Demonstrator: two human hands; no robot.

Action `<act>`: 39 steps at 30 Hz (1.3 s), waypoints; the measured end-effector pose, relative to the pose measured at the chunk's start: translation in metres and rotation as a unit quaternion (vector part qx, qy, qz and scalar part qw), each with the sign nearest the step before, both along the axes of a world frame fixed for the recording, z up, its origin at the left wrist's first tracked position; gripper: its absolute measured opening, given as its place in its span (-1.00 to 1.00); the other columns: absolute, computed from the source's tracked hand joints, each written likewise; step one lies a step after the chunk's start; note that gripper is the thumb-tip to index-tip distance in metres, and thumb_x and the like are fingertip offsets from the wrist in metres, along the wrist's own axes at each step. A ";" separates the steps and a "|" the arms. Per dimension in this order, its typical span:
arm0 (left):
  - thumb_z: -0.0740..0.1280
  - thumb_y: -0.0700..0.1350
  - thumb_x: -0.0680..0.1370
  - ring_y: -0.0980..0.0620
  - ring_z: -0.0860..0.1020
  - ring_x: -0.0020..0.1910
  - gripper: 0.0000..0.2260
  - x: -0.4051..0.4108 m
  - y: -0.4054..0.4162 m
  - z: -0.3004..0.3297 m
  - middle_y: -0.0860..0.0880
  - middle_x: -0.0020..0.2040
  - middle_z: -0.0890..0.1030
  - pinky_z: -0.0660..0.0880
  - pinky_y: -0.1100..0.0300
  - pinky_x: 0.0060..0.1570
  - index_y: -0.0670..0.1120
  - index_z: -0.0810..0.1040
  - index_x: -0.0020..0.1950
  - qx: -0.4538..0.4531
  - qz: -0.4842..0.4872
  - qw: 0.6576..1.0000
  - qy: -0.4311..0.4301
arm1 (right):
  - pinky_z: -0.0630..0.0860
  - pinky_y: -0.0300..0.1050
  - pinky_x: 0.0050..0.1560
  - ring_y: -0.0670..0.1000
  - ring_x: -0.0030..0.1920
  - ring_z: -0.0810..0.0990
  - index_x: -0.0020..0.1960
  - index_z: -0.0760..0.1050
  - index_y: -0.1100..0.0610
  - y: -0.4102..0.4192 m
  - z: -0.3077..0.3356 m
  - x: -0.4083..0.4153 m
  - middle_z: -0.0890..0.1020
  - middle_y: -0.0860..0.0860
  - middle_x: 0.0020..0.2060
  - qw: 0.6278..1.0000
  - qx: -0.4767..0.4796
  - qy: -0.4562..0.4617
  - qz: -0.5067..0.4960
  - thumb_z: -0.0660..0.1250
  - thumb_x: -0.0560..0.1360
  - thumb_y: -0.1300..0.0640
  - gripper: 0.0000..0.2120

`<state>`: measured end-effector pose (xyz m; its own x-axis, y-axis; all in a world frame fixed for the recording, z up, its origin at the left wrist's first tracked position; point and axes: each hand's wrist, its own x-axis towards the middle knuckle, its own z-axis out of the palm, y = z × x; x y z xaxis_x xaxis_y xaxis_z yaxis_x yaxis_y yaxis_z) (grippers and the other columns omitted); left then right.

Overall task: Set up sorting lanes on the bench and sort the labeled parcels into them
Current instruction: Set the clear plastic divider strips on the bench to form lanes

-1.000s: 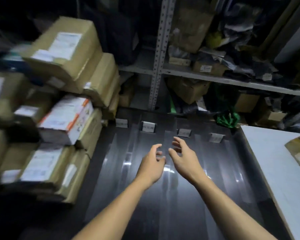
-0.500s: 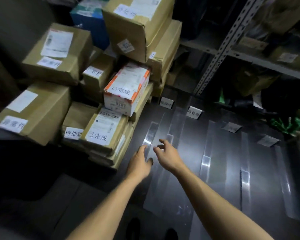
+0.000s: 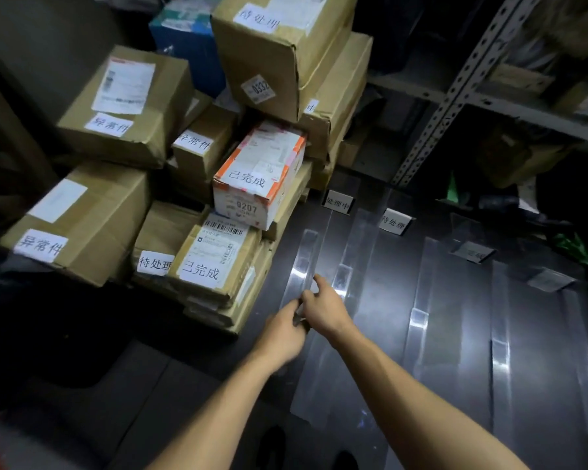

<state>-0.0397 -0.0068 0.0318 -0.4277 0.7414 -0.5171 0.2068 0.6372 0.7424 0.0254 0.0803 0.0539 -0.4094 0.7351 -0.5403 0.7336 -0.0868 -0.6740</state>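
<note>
both hands are meeting at lower centre of the frame over the dark worktop, left hand and right hand pinching the leftmost clear tape strip, while labeled parcels are sitting stacked at upper left.

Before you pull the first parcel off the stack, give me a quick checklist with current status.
1. Lane strips laid on bench: ok, several clear strips visible.
2. Lane signs standing: ok, four; nearest sign readable, far two blurred.
3. Lanes free of parcels: ok.
4. Parcel labels readable: ok on the 0207 box; not every box shows one.
5. Hands free: cannot tell; left hand and right hand meet at the leftmost strip's edge.
6. Stack stable: cannot tell; top boxes tilt.
</note>
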 end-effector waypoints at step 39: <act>0.35 0.00 0.54 0.08 0.62 0.02 -0.47 0.563 0.112 0.036 0.09 0.12 0.59 0.49 0.34 -0.30 0.19 0.24 0.46 0.014 -0.268 0.941 -0.206 | 0.37 -0.03 0.40 0.04 0.35 0.49 0.55 0.25 -0.04 0.081 0.040 0.610 0.48 0.03 0.42 0.982 0.023 -0.084 -0.168 0.11 0.62 0.09 -0.51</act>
